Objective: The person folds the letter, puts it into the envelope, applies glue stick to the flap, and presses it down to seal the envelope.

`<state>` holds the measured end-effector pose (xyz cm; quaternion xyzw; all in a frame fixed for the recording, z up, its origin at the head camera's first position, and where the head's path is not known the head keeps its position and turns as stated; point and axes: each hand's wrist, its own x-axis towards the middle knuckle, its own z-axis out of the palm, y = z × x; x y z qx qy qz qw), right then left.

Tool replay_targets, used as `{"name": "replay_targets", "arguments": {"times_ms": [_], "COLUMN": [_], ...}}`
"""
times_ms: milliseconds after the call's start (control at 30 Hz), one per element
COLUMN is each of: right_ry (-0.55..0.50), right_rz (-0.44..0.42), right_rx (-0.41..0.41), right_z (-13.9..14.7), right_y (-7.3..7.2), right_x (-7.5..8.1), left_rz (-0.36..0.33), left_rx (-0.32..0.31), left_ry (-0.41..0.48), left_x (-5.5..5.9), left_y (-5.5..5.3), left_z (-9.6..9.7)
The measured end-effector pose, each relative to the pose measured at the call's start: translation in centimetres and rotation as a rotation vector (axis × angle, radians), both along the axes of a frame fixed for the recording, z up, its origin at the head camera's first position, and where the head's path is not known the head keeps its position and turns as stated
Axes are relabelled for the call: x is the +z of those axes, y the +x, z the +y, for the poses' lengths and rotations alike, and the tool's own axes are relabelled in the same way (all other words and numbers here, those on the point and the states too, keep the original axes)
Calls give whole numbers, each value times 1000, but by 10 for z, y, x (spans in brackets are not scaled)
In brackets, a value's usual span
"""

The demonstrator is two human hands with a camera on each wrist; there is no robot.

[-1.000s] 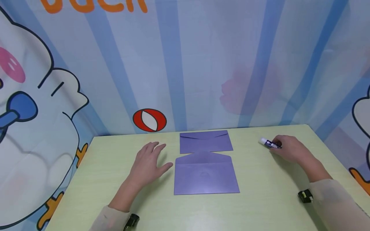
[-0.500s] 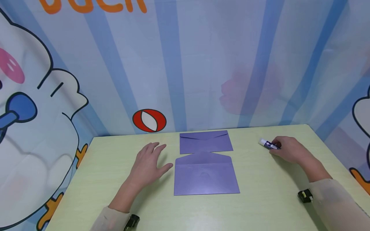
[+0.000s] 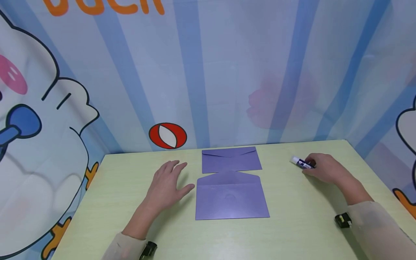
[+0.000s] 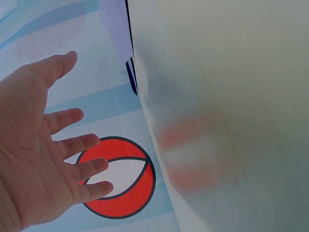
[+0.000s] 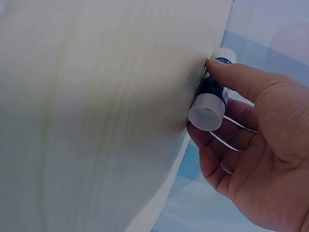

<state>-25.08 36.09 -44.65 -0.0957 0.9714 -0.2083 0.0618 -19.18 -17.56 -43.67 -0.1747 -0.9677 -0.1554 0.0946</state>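
Observation:
In the head view my right hand (image 3: 326, 169) pinches a glue stick (image 3: 301, 162) at the right of the table, its white cap end pointing left. The right wrist view shows the thumb and fingers on either side of the dark-labelled glue stick (image 5: 212, 89), close over the tabletop. My left hand (image 3: 165, 187) hovers with spread fingers to the left of two purple envelopes. The nearer envelope (image 3: 231, 202) lies with its flap raised toward the back. Behind it lies the other envelope (image 3: 231, 160), flap folded down. Nothing is in the left hand (image 4: 43, 145).
A pale wood-look table (image 3: 234, 240) carries everything and ends at a blue striped backdrop (image 3: 224, 72) with cartoon prints. Small black devices (image 3: 343, 220) sit at both sleeve cuffs.
The glue stick has shifted very slightly left with my right hand. My left hand and both envelopes stay where they were.

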Motion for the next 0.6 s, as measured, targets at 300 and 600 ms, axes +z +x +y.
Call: {"name": "replay_targets", "arguments": {"times_ms": [300, 600], "right_ry": [-12, 7], "right_rz": [-4, 25], "right_rx": [6, 14], "right_z": [2, -17], "right_y": [-1, 3], "right_x": [0, 18], "left_rz": [7, -19], "left_rx": [-4, -22], "left_ry": [-4, 25], "left_x": [1, 4], "left_y": [1, -2], "left_z": [2, 11]}}
